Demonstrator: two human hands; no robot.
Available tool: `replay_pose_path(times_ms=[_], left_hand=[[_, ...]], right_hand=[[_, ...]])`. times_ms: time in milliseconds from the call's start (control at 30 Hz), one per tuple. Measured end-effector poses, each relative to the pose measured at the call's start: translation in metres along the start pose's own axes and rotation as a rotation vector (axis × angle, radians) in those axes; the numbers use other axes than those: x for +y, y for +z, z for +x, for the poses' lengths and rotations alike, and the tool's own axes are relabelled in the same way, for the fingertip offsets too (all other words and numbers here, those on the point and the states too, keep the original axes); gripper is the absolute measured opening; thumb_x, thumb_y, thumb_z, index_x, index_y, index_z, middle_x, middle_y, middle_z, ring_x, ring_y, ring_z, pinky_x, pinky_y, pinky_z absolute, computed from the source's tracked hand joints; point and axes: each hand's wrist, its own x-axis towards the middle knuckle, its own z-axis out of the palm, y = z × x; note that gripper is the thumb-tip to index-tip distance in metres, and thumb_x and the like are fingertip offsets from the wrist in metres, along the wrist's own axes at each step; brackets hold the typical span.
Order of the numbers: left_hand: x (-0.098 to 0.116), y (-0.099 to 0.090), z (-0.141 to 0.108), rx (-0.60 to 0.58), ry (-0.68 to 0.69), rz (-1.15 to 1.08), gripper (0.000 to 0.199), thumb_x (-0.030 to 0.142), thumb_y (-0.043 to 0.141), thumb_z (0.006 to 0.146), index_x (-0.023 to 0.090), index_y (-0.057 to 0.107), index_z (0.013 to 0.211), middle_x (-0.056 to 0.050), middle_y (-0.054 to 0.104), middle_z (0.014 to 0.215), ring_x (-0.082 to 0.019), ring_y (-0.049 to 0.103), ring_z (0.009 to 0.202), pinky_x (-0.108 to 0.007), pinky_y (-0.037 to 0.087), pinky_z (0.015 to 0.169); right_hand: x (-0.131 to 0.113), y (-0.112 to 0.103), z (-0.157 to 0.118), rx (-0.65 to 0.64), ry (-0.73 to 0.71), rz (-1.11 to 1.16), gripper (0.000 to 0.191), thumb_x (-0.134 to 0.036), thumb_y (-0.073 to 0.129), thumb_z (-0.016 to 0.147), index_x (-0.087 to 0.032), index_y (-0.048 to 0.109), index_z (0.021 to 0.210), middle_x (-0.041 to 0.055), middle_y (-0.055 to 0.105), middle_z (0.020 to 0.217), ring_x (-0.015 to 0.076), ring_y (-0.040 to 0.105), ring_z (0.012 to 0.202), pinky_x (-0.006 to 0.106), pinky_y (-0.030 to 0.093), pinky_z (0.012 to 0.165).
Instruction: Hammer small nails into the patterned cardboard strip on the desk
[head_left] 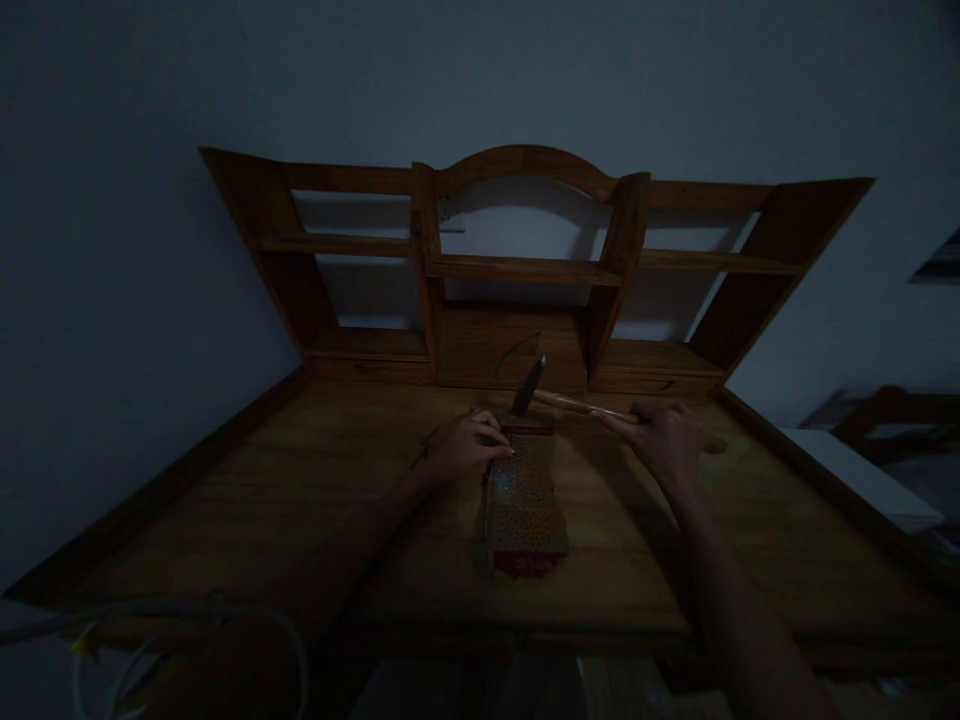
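My right hand [667, 440] is wrapped round the wooden handle of a hammer [577, 404]. The dark metal head points left and is above the far end of a cardboard-covered block [529, 490]. That block lies lengthwise on the desk, brown with red ends, orange patches and many small dark dots or holes. My left hand [472, 445] rests at its far left edge, thumb and fingertips pinched together. Whatever sits between those fingertips is too small and dark to make out.
The wooden desk [360, 500] has a raised shelf unit [517, 268] along its back, against the wall. Some thin dark pieces [425, 445] lie left of my left hand. A pale cable [292, 640] loops at the lower left. A white surface [855, 470] stands to the right.
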Motion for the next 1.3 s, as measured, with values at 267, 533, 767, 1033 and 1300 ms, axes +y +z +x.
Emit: replay_pose_path(times_ms=[267,533,767,1033,1300], left_hand=[[0.0,0.001,-0.001,-0.012,-0.023,-0.021,0.021,0.045,0.074,0.072,0.026,0.077,0.079,-0.002,0.061,0.085,-0.015,0.059,0.085,-0.029,0.044,0.08],[0.003,0.001,-0.001,-0.006,-0.006,-0.064,0.02,0.043,0.074,0.072,0.023,0.076,0.077,-0.002,0.06,0.083,-0.015,0.058,0.084,-0.029,0.044,0.078],[0.003,0.0,0.0,-0.011,-0.008,-0.045,0.02,0.043,0.074,0.072,0.023,0.076,0.076,-0.002,0.06,0.081,-0.015,0.057,0.084,-0.029,0.044,0.078],[-0.005,-0.001,0.004,0.066,-0.042,-0.047,0.027,0.049,0.071,0.072,0.024,0.075,0.079,-0.002,0.063,0.083,-0.016,0.059,0.083,-0.028,0.046,0.076],[-0.075,-0.049,0.001,0.465,-0.507,0.241,0.021,0.037,0.06,0.079,0.018,0.067,0.084,-0.004,0.067,0.079,-0.016,0.06,0.072,-0.028,0.045,0.068]], right_hand=[[-0.01,-0.005,-0.003,-0.136,-0.106,-0.021,0.07,-0.078,0.038,0.078,-0.019,0.074,0.069,0.0101,0.06,0.053,0.0214,0.054,0.062,0.03,0.026,0.062],[-0.013,-0.003,0.001,-0.137,0.042,0.032,0.074,-0.084,0.037,0.072,-0.02,0.074,0.07,0.0103,0.064,0.055,0.0231,0.056,0.065,0.03,0.027,0.059],[-0.014,-0.006,-0.001,-0.204,-0.03,0.01,0.074,-0.082,0.034,0.076,-0.021,0.074,0.067,0.0117,0.063,0.056,0.0235,0.056,0.064,0.03,0.026,0.059],[-0.01,-0.002,-0.001,-0.08,0.177,0.068,0.073,-0.084,0.039,0.072,-0.019,0.073,0.067,0.012,0.065,0.058,0.0237,0.057,0.061,0.03,0.025,0.056],[-0.003,0.0,-0.003,-0.014,0.158,-0.06,0.076,-0.077,0.031,0.082,-0.016,0.073,0.066,0.0127,0.061,0.051,0.0198,0.051,0.053,0.032,0.027,0.062]])
